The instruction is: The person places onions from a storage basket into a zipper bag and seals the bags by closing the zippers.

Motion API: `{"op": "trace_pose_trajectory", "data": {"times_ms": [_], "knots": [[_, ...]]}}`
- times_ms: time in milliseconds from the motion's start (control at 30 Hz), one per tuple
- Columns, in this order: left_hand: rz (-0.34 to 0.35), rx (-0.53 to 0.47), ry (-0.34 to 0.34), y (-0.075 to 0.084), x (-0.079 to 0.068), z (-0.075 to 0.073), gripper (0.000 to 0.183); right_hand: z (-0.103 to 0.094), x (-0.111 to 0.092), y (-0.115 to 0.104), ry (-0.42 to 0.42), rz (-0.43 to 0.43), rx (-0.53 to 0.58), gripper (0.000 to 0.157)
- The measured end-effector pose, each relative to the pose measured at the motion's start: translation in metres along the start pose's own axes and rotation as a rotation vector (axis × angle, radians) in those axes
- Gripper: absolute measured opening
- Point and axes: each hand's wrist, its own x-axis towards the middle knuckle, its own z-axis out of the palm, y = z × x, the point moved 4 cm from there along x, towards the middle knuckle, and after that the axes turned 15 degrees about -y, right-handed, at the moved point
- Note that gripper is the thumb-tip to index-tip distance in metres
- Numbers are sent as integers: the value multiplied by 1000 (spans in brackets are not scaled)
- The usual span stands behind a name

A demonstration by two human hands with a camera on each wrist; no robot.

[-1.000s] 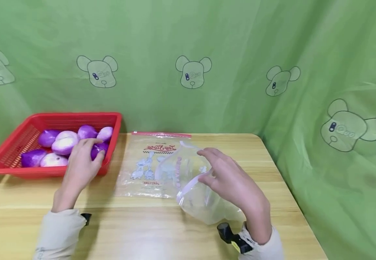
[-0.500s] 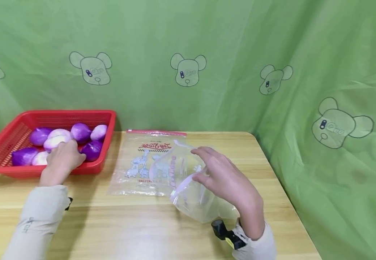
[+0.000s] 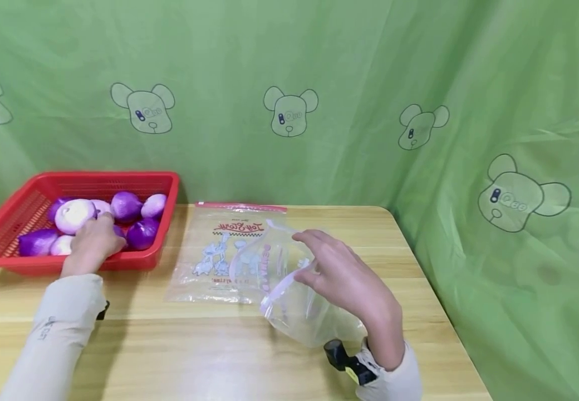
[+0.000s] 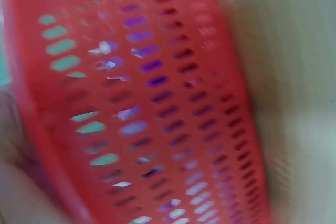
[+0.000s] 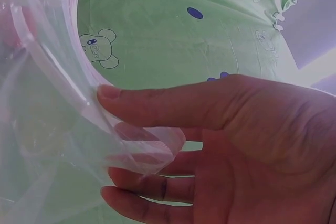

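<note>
In the head view my left hand [image 3: 94,239] reaches over the front rim of a red plastic basket [image 3: 149,257], fingers down among the onions. A pale onion [image 3: 75,216] lies just left of the fingers, and a purple onion [image 3: 119,235] shows partly beside the thumb. Since the fingertips are hidden, I cannot tell whether they grip one. My right hand [image 3: 347,275] holds a clear zip bag [image 3: 299,312] by its mouth, which gapes toward the basket. In the right wrist view the bag's edge [image 5: 86,95] passes between the thumb and fingers.
Flat on the wooden table [image 3: 194,345], behind the held bag, lies another clear bag [image 3: 204,234] with a red zip and printed figures. Several more onions [image 3: 126,207] fill the basket. A green curtain [image 3: 349,83] hangs behind and to the right.
My left hand has moved left and deeper into the basket. The pale onion has shifted left, showing its root end. My right hand keeps its hold on the bag.
</note>
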Motion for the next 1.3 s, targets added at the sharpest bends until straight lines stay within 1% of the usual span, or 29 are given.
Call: {"op": "trace_pose_trajectory", "data": {"times_ms": [100, 200, 367, 500, 567, 667, 833, 900, 1000, 1100, 1167, 1300], "knots": [[11, -21, 17, -4, 0, 0, 44, 0, 0, 1, -7, 10, 10, 64], [23, -36, 54, -5, -5, 1, 43, 0, 0, 2, -12, 19, 15, 64], [51, -56, 139, 4, -16, 2, 43, -2, 0, 1, -3, 15, 1, 64], [65, -71, 173, 11, -23, 3, 45, -2, 1, 0, -12, 14, -4, 64], [72, -85, 193, 14, -27, 3, 40, -1, 2, 0, -17, 16, -7, 64], [88, -118, 252, 16, -34, 4, 39, -1, 2, 1, -12, 23, -12, 64], [94, -161, 373, 15, -44, 11, 51, -1, 2, 1, -6, 24, -5, 64], [85, -182, 408, 15, -46, 14, 53, -1, 2, 0, -7, 23, -3, 64], [68, -246, 451, 14, -47, 14, 56, -2, 3, 0, -6, 22, -2, 63], [57, -324, 486, 15, -46, 14, 59, -4, 2, 3, 2, 34, -2, 63], [55, -357, 507, 16, -44, 14, 61, -5, 0, 5, 11, 46, -7, 62], [81, -384, 570, 23, -44, 14, 60, -6, -2, 10, 21, 58, -15, 63]]}}
